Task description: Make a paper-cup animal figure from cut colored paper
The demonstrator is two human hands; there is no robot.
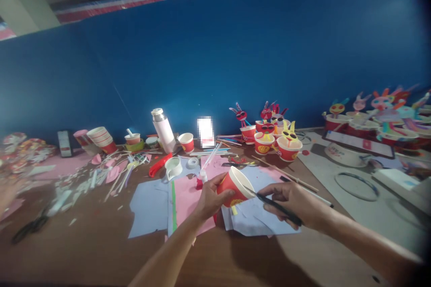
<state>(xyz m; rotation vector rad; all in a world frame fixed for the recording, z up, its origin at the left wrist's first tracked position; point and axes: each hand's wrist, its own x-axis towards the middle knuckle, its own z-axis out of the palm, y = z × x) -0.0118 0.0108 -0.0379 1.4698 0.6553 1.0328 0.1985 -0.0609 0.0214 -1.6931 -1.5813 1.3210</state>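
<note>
My left hand (pixel 213 193) is closed round a red paper cup (pixel 230 190) with a white inside and a yellow emblem. The cup is tilted, its mouth turned toward the right. My right hand (pixel 288 199) grips a black-handled tool with a slim pointed blade (pixel 281 210); whether it is a knife or scissors cannot be made out. Its tip reaches the cup's rim. Beneath both hands lie blue paper sheets (pixel 262 224) and a pink sheet (pixel 186 199). A small white-topped bottle (pixel 203 176) stands just behind my left hand.
Behind are decorated cups (pixel 289 148), a plain cup (pixel 186 142), a thermos (pixel 164 131) and a bright phone screen (pixel 205 132). Left are stacked cups (pixel 102 139), paper scraps (pixel 96 184) and black scissors (pixel 32 228). A white mug (pixel 173 168) and wooden stick (pixel 286 174) lie nearer.
</note>
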